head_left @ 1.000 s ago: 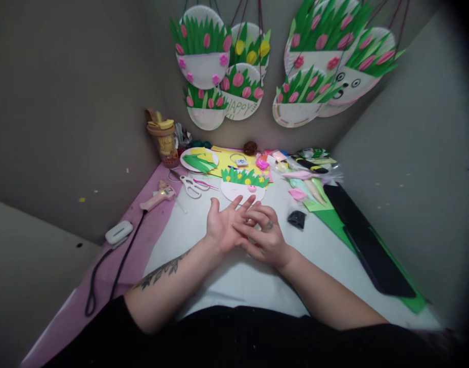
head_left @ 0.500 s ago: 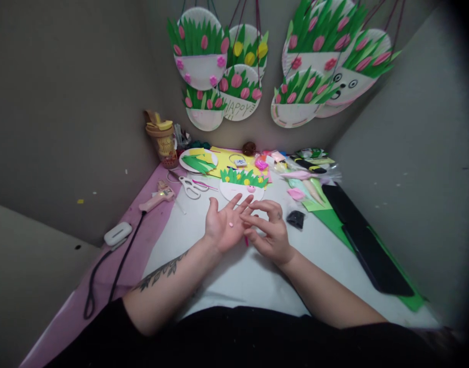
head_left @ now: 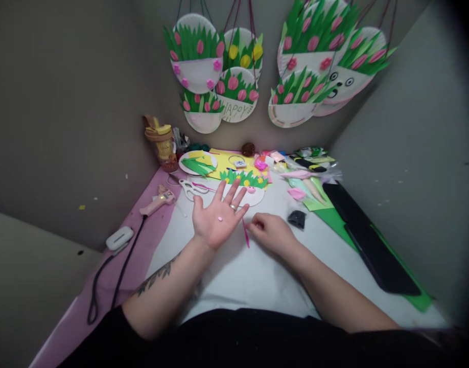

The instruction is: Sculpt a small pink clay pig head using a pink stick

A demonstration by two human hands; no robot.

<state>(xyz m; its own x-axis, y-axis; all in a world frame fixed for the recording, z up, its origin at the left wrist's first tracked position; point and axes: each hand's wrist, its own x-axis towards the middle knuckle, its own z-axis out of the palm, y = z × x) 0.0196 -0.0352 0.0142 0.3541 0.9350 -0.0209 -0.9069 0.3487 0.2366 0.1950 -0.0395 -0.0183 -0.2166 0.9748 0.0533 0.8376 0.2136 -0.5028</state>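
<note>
My left hand (head_left: pixel 211 225) is open, palm up and fingers spread, over the white table cover. A small pink piece (head_left: pixel 219 219), perhaps clay, lies on the palm. My right hand (head_left: pixel 273 232) is low over the table, with its fingers curled and the thumb and fingertips closed at a thin pink stick (head_left: pixel 246 237). Just beyond my left fingers lies a white paper-plate half (head_left: pixel 238 195) with green paper grass, yellow flowers and a round pink piece (head_left: pixel 251 189) on it.
White scissors (head_left: pixel 189 188), a pink glue gun (head_left: pixel 158 202) with a cord and a white case (head_left: pixel 119 237) are on the left. A black packet (head_left: pixel 296 219), bagged coloured clay (head_left: pixel 309 186) and a long black object (head_left: pixel 368 240) lie to the right. Paper-plate flower baskets (head_left: pixel 198 76) hang behind.
My right hand has moved away from my left palm and down to the pink stick, its fingers curling. My left hand has shifted slightly left and spread its fingers, the pink piece still on it.
</note>
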